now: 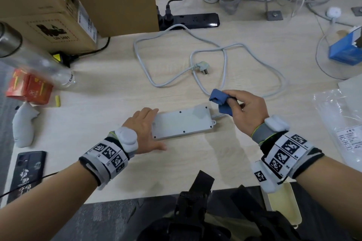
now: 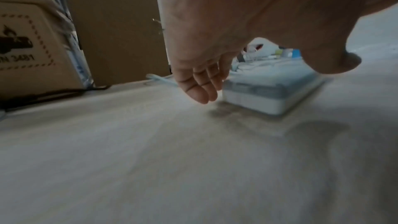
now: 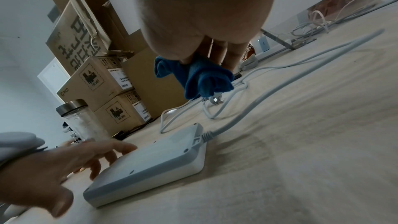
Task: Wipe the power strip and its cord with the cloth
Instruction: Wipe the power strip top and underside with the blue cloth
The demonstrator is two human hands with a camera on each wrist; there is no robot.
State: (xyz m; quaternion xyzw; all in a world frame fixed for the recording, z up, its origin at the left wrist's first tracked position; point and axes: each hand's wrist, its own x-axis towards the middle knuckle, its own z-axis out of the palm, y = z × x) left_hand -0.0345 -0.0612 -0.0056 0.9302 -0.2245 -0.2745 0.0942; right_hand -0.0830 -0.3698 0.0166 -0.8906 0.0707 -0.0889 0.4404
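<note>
The power strip [image 1: 183,122] is seen lying flat on the counter [image 1: 195,162], near its front edge, with the screwed back plate turned upward and the socket face hidden underneath. Its cord [image 1: 225,60] leaves the right end and is spread in loose loops across the counter behind it, the plug [image 1: 203,65] lying inside one loop.

The left end of the strip is touched by the left hand [image 1: 146,131], whose fingers are held straight and spread, the thumb lying on the counter just in front of the strip; nothing is gripped. The cloth [image 1: 220,100], blue and bunched, is pinched by the curled fingers of the right hand [image 1: 247,110], which is raised just above and behind the strip's right end, near the cord outlet. No contact between cloth and strip or cord is shown.

How much wiping has been done cannot be read from the surfaces. With the strip lying back-up, it may be judged that one face has been dealt with or is about to be. The cord, lying slack and untouched, appears to be left for later.
</note>
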